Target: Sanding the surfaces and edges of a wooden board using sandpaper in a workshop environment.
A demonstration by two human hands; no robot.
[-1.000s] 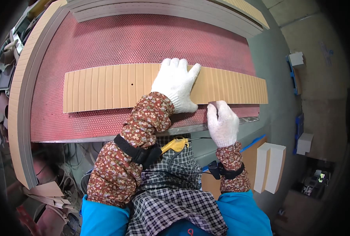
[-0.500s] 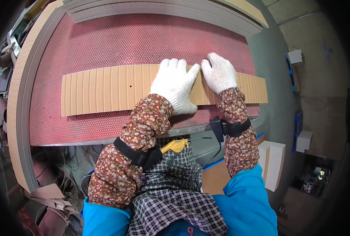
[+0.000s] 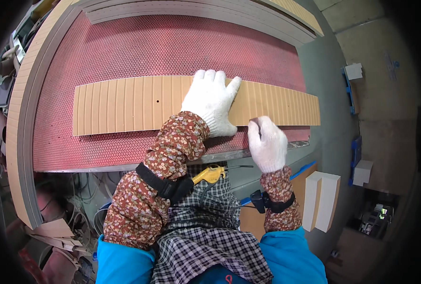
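Note:
A long tan grooved panel (image 3: 120,106) with one small dark hole lies across a red textured mat (image 3: 172,47). My left hand (image 3: 210,102), in a white knit glove, rests flat on the panel's middle with its fingers spread. At the panel's near edge, right of centre, is my right hand (image 3: 268,144), also gloved in white. Its thumb and fingers pinch a small brown flat piece (image 3: 254,121) that looks like sandpaper; most of it is hidden by the glove.
Stacked panels line the mat's far side (image 3: 196,14) and left side (image 3: 23,118). A yellow air blow gun (image 3: 209,175) hangs below the table's near edge. White-faced boards (image 3: 322,201) stand at the lower right. Scraps and hoses crowd the lower left.
My right hand has moved from the panel's far edge toward me to its near edge, and the brown piece now shows in it. My left hand stays in place; the panel has barely shifted.

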